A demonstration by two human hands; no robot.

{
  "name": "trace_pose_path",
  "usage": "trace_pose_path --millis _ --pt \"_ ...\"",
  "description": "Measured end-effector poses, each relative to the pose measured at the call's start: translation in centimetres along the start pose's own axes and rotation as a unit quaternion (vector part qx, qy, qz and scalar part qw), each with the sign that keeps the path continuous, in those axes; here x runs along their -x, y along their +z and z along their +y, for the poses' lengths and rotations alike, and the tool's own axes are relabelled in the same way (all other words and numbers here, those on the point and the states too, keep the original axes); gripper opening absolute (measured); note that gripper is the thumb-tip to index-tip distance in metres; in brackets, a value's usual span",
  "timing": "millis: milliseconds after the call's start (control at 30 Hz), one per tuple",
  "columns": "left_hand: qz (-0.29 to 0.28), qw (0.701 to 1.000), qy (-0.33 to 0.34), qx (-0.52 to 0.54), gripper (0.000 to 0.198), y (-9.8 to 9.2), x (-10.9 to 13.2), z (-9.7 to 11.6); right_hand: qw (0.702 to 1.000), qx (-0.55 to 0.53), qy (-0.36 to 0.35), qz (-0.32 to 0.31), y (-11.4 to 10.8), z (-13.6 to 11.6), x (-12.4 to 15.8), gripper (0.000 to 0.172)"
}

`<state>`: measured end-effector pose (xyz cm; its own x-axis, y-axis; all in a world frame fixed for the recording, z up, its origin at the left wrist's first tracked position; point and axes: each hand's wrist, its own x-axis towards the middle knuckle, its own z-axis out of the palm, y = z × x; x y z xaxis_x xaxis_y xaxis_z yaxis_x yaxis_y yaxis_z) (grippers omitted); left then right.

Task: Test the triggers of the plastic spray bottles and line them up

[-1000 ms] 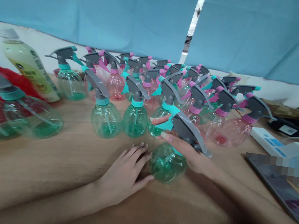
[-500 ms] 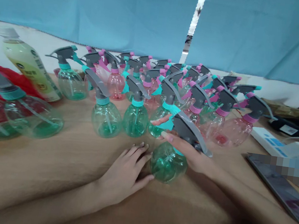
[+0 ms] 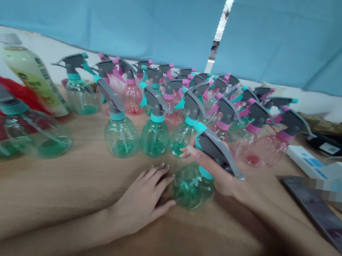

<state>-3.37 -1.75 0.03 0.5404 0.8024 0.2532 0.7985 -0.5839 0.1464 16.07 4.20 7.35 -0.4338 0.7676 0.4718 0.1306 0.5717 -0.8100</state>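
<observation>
My right hand (image 3: 216, 168) is wrapped round the neck and trigger of a green spray bottle (image 3: 192, 188) with a grey and teal head. This bottle tilts slightly, its nozzle pointing up and to the left. My left hand (image 3: 147, 196) lies palm down on the table with its fingers spread, its thumb close to the bottle's base. Whether the thumb touches the bottle I cannot tell. Just beyond the hands stand more green spray bottles, among them one in the middle (image 3: 155, 136) and one to its left (image 3: 122, 136).
Several pink spray bottles (image 3: 268, 148) and green ones crowd the back of the wooden table (image 3: 82, 217). Spray bottles (image 3: 52, 134), a red bag (image 3: 20, 92) and a labelled drink bottle (image 3: 35, 75) are at left. A phone (image 3: 318, 214) and power strip (image 3: 309, 162) lie right.
The fingers of my right hand have curled in round the bottle's trigger, and the teal trigger is now hidden by them. The bottle has barely shifted. My left hand stays in place.
</observation>
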Motion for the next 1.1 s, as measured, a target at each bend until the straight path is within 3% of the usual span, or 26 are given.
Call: trace_pose_path --millis 433,1100 --pt "0.004 1.0 0.0 0.005 0.044 0.01 0.04 0.05 0.999 -0.043 0.007 -0.027 -0.11 0.24 0.09 0.019" --pt "-0.013 1.0 -0.005 -0.008 0.046 -0.09 -0.01 0.12 0.998 -0.042 0.037 -0.012 0.04 0.06 0.59 0.022"
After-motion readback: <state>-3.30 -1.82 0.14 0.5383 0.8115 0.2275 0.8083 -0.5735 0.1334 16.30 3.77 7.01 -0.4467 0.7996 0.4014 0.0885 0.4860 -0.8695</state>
